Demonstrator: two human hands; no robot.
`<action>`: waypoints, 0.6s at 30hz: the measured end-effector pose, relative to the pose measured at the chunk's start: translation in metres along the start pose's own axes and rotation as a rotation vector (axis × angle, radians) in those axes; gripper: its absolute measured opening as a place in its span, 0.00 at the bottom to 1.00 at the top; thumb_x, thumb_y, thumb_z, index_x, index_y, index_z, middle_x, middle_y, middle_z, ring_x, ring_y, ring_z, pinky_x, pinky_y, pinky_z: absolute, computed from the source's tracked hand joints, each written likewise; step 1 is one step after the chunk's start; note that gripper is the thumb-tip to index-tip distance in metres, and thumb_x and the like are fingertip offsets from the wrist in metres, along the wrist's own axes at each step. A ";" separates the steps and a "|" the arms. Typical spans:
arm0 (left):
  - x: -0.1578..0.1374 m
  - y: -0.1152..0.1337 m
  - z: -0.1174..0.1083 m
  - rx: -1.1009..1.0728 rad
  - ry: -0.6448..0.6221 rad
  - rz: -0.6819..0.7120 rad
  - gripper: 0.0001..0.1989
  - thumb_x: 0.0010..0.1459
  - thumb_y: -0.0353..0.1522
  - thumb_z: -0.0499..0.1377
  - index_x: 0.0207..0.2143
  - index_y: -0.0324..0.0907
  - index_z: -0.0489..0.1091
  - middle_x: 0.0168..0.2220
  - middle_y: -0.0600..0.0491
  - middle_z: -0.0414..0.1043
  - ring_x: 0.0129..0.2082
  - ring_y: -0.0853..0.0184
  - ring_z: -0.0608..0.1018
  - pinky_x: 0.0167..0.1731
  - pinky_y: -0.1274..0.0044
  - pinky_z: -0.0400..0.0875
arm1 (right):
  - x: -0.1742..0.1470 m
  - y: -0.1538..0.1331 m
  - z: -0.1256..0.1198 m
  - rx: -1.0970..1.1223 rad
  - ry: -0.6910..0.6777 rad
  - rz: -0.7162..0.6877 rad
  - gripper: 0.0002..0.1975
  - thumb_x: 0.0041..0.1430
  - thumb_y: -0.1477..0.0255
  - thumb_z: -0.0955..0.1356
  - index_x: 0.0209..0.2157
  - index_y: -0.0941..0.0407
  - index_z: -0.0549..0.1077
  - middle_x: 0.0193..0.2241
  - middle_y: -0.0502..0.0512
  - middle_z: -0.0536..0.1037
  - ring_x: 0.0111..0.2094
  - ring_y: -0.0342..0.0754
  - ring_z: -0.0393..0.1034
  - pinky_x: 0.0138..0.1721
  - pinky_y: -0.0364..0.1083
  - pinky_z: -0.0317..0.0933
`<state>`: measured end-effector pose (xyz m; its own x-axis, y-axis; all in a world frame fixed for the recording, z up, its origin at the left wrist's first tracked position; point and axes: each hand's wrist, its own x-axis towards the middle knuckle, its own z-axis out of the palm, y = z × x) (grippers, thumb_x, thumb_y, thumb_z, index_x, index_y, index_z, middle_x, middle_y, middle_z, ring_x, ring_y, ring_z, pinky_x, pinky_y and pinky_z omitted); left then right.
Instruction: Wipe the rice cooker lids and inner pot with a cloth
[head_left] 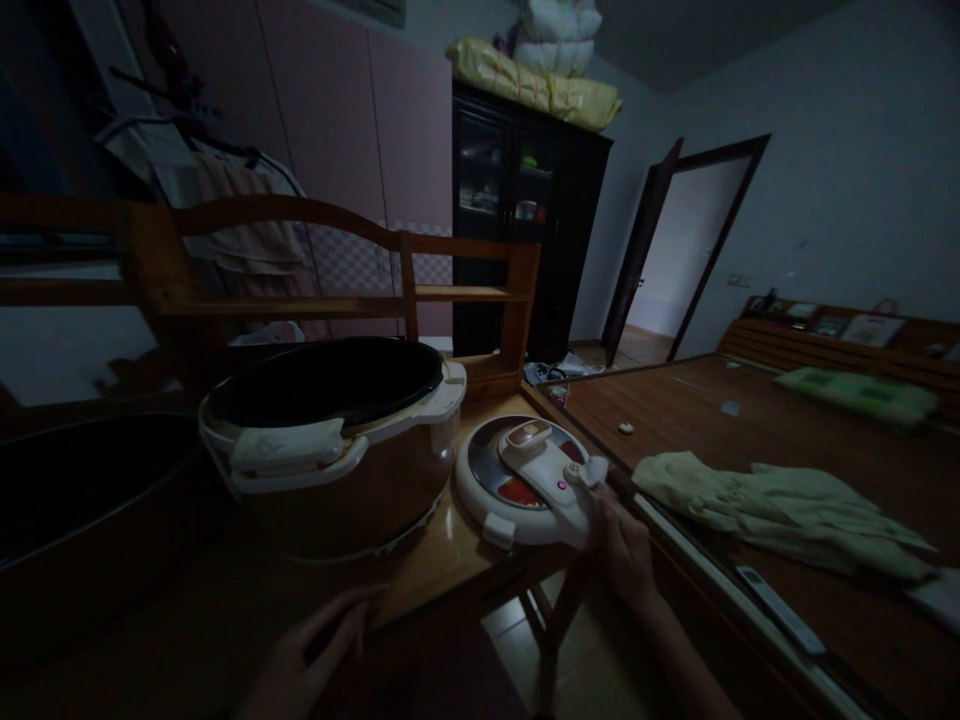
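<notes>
"Where do we find the pressure cooker lid [551, 470]?"

"Flat on the wooden table [427, 580], raised handle [529, 433] upward, just right of the pressure cooker body [367, 500]. Our right hand [626, 550] is at its near right edge, thumb and fingers pinching a white cloth [594, 470] there"

"And our left hand [319, 645]?"

"Near the table's front edge, fingers loosely parted, with nothing seen in its grasp"

"How would we expect the lid to handle?"

"Rigid and fairly weighty, we'd judge, for something that broad. The glossy top may slide under bare fingers, so we'd lift by the raised handle and steady the thick rim [471, 490]. We'd go gently around the small pink-ringed button [562, 486], probably the most delicate part. The cloth looks thin and limp and should follow our fingers easily"

"What about materials and shapes?"

"The lid is a shallow round dome, pale and plastic-looking, with dark, mirror-like panels and reddish patches. A blocky tab [499, 530] juts from its rim. The cooker body is a wide drum with a chunky, pale side handle [289, 450] and a dark, matte interior. Beneath them, the tabletop is smooth, varnished wood that catches a little light"
</notes>
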<state>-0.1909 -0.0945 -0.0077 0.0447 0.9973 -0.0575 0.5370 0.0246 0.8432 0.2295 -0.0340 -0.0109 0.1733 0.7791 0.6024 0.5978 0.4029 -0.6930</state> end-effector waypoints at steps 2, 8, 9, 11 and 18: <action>0.001 -0.002 0.000 -0.009 0.022 0.008 0.24 0.58 0.49 0.52 0.48 0.45 0.75 0.27 0.55 0.75 0.33 0.64 0.78 0.41 0.77 0.71 | -0.009 0.007 0.007 -0.013 0.038 0.020 0.21 0.67 0.61 0.59 0.51 0.57 0.74 0.50 0.58 0.76 0.55 0.58 0.68 0.55 0.57 0.62; 0.003 -0.004 0.001 -0.023 0.012 -0.026 0.26 0.57 0.50 0.53 0.49 0.46 0.74 0.27 0.54 0.76 0.34 0.63 0.79 0.41 0.75 0.72 | -0.045 0.027 0.001 0.005 0.071 -0.023 0.19 0.66 0.64 0.60 0.52 0.53 0.74 0.50 0.56 0.76 0.55 0.59 0.67 0.53 0.59 0.64; 0.003 -0.004 0.001 -0.025 0.012 -0.023 0.26 0.57 0.50 0.53 0.49 0.46 0.75 0.27 0.54 0.76 0.34 0.62 0.79 0.42 0.75 0.72 | -0.051 0.028 -0.001 0.007 0.078 -0.024 0.19 0.66 0.64 0.60 0.52 0.53 0.74 0.49 0.56 0.77 0.54 0.59 0.68 0.52 0.59 0.65; 0.004 -0.005 0.001 -0.025 0.007 -0.006 0.26 0.57 0.51 0.53 0.48 0.46 0.75 0.27 0.54 0.76 0.34 0.62 0.79 0.43 0.75 0.72 | -0.063 0.029 -0.006 -0.001 0.099 -0.006 0.18 0.66 0.64 0.60 0.49 0.54 0.76 0.46 0.57 0.79 0.50 0.59 0.72 0.48 0.56 0.68; 0.006 -0.017 0.003 -0.039 0.024 -0.025 0.24 0.57 0.50 0.54 0.49 0.48 0.74 0.29 0.54 0.78 0.35 0.63 0.79 0.43 0.75 0.72 | -0.072 0.025 -0.030 -0.118 0.284 0.217 0.26 0.65 0.61 0.61 0.17 0.57 0.74 0.11 0.51 0.70 0.13 0.48 0.65 0.12 0.44 0.56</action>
<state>-0.1969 -0.0896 -0.0237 0.0110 0.9977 -0.0665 0.5045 0.0519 0.8618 0.2554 -0.0943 -0.0597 0.5062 0.6698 0.5433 0.6061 0.1719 -0.7766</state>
